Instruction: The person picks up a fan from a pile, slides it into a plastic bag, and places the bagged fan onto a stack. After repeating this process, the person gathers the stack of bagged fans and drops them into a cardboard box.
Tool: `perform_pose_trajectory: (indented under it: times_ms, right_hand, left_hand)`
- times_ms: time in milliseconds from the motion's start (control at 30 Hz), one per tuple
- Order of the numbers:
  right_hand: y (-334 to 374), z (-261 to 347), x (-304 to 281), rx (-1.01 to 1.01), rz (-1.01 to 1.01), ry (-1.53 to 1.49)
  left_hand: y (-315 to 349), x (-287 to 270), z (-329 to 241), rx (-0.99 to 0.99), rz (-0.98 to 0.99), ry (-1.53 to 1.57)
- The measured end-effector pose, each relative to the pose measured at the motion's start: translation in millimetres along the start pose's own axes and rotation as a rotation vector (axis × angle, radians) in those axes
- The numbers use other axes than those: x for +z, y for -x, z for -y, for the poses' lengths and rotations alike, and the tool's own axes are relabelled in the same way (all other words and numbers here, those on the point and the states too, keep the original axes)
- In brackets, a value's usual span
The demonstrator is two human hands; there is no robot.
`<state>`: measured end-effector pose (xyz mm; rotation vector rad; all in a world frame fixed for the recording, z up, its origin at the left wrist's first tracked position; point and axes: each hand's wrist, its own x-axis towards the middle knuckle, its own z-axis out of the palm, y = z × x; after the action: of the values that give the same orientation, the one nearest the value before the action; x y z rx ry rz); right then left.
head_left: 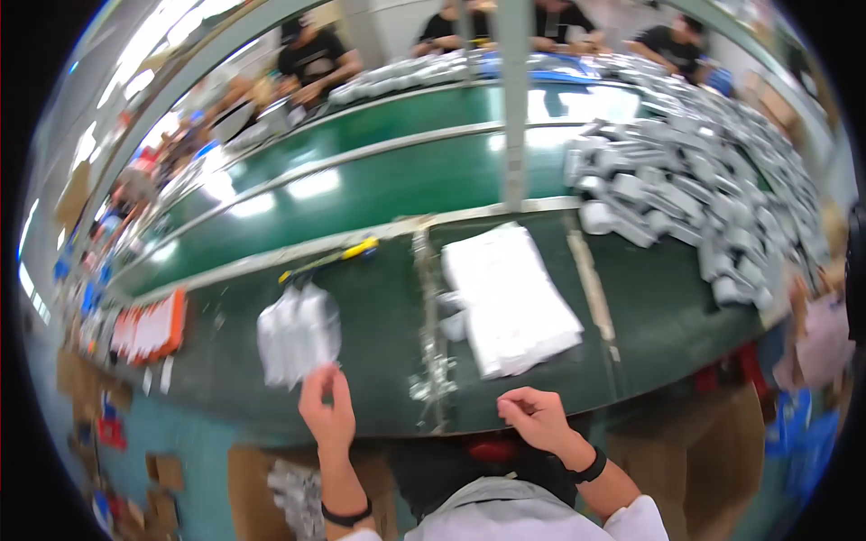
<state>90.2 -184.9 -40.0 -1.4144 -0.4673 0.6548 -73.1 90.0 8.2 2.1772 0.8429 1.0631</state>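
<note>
My left hand (328,412) is at the lower right edge of a clear plastic bag (299,335) of pale, slim pieces lying on the dark green bench. Its thumb and fingers are apart; whether the fingertips touch the bag I cannot tell. To the right, near the bench's front edge, my right hand (538,420) is closed with fingers curled in. Anything inside it is hidden. Beyond that hand lies a stack of white sheets or flat bags (510,302). Small grey parts (452,317) show at the stack's left edge.
A yellow-and-black tool (329,259) lies behind the bag. An orange tray (149,326) of white pieces stands far left. Grey plastic parts (686,194) heap at the right. A post (514,108) rises mid-bench. Cardboard boxes (690,460) stand below; several people work around.
</note>
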Motion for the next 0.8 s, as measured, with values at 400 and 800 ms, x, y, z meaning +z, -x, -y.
perform_pose_trajectory:
  times_ms: [400, 800]
  right_hand:
    - [-87, 90, -275, -0.238, -1.055, 0.802]
    - [-169, 74, -349, 0.161, -0.805, 1.663]
  left_hand:
    - [54, 76, 14, -0.235, 0.212, 0.243]
    - [57, 71, 30, -0.265, 0.107, 0.259]
